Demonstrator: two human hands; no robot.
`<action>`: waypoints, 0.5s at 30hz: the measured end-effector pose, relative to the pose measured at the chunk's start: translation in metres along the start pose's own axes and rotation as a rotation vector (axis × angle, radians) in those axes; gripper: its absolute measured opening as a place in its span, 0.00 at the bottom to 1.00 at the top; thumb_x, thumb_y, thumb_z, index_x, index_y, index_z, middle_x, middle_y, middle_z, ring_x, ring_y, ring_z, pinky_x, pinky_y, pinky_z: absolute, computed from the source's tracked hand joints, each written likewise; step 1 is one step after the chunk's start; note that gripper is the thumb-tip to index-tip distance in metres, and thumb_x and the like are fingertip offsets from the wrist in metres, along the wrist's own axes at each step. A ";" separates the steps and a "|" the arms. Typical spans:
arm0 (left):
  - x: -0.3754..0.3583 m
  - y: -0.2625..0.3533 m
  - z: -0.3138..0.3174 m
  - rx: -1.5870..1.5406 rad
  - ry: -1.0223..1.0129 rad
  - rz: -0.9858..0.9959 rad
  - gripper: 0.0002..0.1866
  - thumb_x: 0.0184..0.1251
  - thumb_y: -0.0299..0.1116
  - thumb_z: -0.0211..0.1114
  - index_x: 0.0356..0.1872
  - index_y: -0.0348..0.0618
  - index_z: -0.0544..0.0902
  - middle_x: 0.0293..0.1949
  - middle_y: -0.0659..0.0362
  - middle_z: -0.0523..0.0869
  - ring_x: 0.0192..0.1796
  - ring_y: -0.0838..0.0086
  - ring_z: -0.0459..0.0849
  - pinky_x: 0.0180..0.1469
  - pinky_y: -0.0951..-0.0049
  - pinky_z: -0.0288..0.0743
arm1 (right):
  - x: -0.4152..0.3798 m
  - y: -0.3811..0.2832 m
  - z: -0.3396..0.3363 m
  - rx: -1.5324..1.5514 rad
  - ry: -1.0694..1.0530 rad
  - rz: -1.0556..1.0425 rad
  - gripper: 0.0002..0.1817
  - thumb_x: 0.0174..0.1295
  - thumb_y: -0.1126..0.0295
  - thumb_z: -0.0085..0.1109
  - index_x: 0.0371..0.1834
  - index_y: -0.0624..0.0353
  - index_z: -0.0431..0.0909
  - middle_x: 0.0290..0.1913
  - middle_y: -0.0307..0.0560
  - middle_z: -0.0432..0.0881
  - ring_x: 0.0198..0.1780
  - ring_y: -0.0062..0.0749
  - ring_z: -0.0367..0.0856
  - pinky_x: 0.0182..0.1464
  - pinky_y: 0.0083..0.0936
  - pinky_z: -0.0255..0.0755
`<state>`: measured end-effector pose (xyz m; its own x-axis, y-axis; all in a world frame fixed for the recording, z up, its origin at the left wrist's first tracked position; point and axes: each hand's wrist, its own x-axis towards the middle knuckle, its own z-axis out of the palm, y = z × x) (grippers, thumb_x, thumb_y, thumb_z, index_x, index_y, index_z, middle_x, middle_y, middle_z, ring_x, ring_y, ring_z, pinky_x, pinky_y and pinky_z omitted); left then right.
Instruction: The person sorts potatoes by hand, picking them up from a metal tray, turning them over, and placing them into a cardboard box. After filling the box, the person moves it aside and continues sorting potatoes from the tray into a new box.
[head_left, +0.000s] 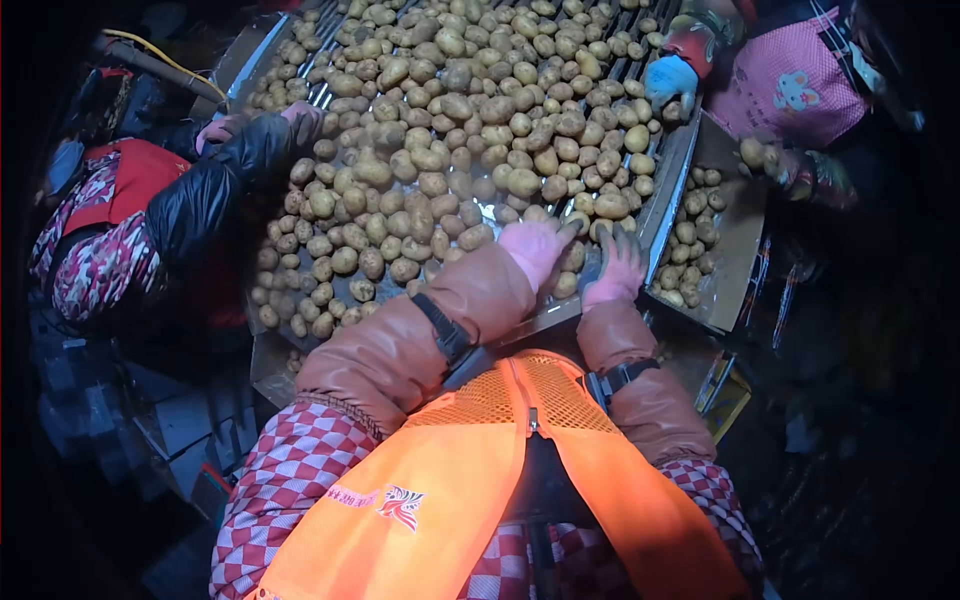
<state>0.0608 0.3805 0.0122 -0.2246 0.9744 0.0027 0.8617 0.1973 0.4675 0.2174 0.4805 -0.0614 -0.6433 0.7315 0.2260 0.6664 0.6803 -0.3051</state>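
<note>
While the head camera looks down over an orange mesh vest (520,470) and brown padded sleeves, both of the person's hands are out at the near edge of a sorting table (665,205) heaped with potatoes (450,110). Left hand (535,248), in a pink glove, lies flat and spread, palm down, fingers touching the nearest potatoes and closed on nothing. Right hand (615,270), also pink-gloved, sits just beside it, to the right, fingers loosely splayed over the metal rim; it looks empty, though the dim light makes it hard to be sure nothing small is under the palm. The potatoes lie directly beyond both hands, on the far side of the fingertips, with the left hand the nearer to the heap. One oval tuber (611,206) rests just past the right fingertips, its long axis running left to right.

Same view, further out: the potatoes are small, rounded to oval, pale tan and dull-skinned, packed across bright metal rollers. On the right, a cardboard box (735,235) lined up against the table holds a shallow layer of them. A co-worker's blue-gloved hand (668,80) reaches in at the far right, and another co-worker's glossy black sleeve (215,190) reaches in from the left.
</note>
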 end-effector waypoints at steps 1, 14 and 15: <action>-0.001 -0.002 -0.001 0.017 -0.048 0.000 0.22 0.55 0.31 0.67 0.53 0.43 0.79 0.41 0.46 0.84 0.39 0.48 0.86 0.39 0.52 0.79 | 0.003 0.002 -0.001 -0.020 0.054 -0.042 0.27 0.59 0.68 0.61 0.65 0.40 0.77 0.69 0.39 0.74 0.71 0.41 0.68 0.75 0.46 0.55; -0.009 -0.049 -0.027 -0.019 0.021 -0.144 0.21 0.62 0.41 0.68 0.58 0.55 0.81 0.57 0.47 0.79 0.55 0.48 0.82 0.53 0.53 0.79 | 0.146 -0.056 0.018 -0.172 -0.468 -0.095 0.17 0.67 0.69 0.50 0.58 0.48 0.78 0.54 0.53 0.80 0.58 0.49 0.81 0.57 0.45 0.78; -0.024 -0.053 -0.012 -0.078 0.041 -0.131 0.21 0.62 0.41 0.68 0.57 0.55 0.81 0.57 0.47 0.79 0.54 0.47 0.82 0.51 0.53 0.79 | 0.151 -0.064 0.006 -0.182 -0.536 -0.078 0.17 0.69 0.68 0.48 0.58 0.50 0.78 0.56 0.55 0.80 0.58 0.50 0.81 0.56 0.44 0.79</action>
<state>0.0152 0.3450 -0.0021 -0.3529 0.9353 -0.0271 0.7860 0.3121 0.5337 0.0755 0.5474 -0.0133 -0.7632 0.5851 -0.2742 0.6325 0.7633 -0.1318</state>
